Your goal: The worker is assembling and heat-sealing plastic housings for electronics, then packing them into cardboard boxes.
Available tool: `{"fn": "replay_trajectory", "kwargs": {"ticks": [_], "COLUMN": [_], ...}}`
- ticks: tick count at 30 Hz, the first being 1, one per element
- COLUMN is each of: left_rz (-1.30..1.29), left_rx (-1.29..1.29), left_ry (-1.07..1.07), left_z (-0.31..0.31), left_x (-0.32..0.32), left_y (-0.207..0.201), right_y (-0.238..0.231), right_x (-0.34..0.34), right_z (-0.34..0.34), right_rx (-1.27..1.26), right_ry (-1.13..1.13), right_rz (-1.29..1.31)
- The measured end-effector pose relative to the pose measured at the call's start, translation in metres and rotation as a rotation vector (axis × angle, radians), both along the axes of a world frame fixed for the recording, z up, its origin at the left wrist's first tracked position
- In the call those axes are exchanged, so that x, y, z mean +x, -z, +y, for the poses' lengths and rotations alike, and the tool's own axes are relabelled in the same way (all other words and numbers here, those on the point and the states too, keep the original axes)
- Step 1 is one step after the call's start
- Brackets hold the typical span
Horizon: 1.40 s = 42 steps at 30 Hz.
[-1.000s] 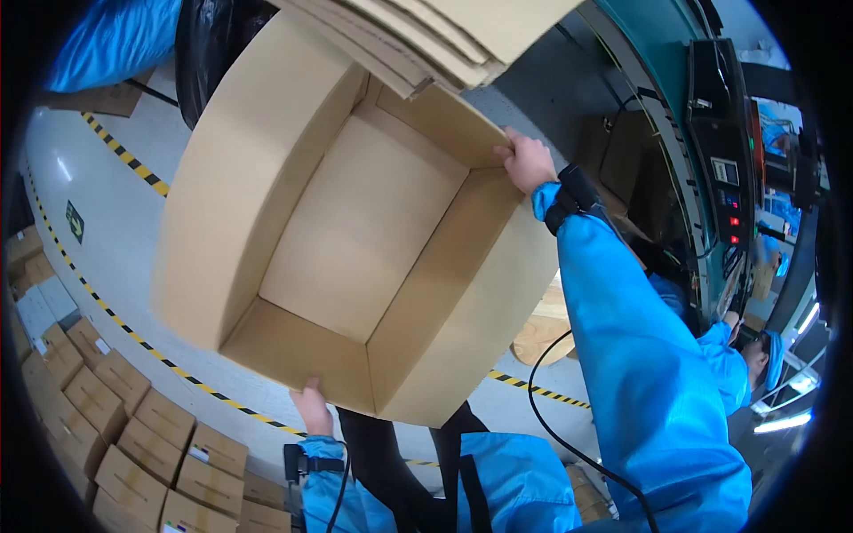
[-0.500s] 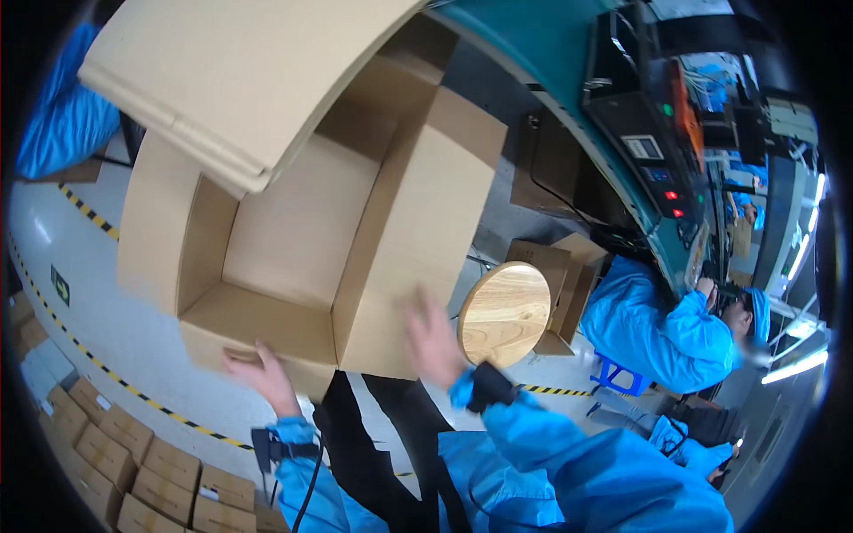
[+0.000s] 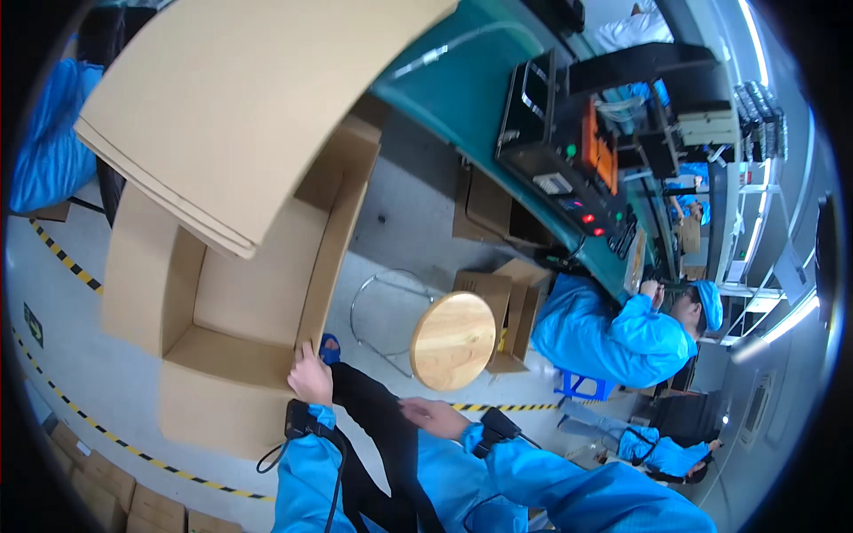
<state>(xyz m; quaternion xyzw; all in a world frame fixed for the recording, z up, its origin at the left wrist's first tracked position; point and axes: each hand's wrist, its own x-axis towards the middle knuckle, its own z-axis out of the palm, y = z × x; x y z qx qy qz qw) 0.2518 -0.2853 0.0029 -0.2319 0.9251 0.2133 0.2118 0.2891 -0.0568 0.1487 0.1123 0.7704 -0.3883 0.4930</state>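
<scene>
A large open cardboard box (image 3: 244,280) stands to the left in front of me. Its left flap (image 3: 135,275) and near flap (image 3: 222,404) are spread outward; no flap shows lying out on its right side. My left hand (image 3: 311,375) is closed on the box's near right corner, fingers at the rim. Over my lap, to the right of the box and apart from it, my right hand (image 3: 435,416) is held with fingers stretched out and nothing in it. Flat cardboard sheets (image 3: 258,98) overhang the far part of the box and hide it.
A round wooden stool (image 3: 453,342) stands right of the box. Beyond it are a smaller open carton (image 3: 511,306) and a co-worker (image 3: 613,329) in blue seated at a green bench (image 3: 453,89). Several closed cartons (image 3: 107,489) are stacked at lower left.
My right hand has left the box's right flap, which no longer lies spread out, and come back over my lap. My left hand has moved from the near flap to the corner. The view has shifted.
</scene>
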Motion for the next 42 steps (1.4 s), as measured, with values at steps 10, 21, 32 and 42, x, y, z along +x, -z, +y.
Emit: {"fn": "replay_trajectory", "kwargs": {"ticks": [10, 21, 32, 42], "left_rz": [-0.118, 0.033, 0.11, 0.577], "left_rx": [0.092, 0.012, -0.171, -0.576], "left_ry": [-0.054, 0.015, -0.052, -0.236], "left_z": [-0.007, -0.001, 0.018, 0.102], "left_x": [-0.012, -0.004, 0.011, -0.011], "left_y": [-0.014, 0.013, -0.011, -0.006], "right_y": [-0.067, 0.022, 0.086, 0.061], "right_x": [-0.008, -0.237, -0.254, -0.203], "right_z": [0.096, 0.024, 0.038, 0.141], "right_rx": [0.351, -0.153, -0.388, -0.751], "right_ry": [-0.208, -0.414, -0.451, -0.521], "right_rz": [-0.024, 0.433, 0.417, 0.835]}}
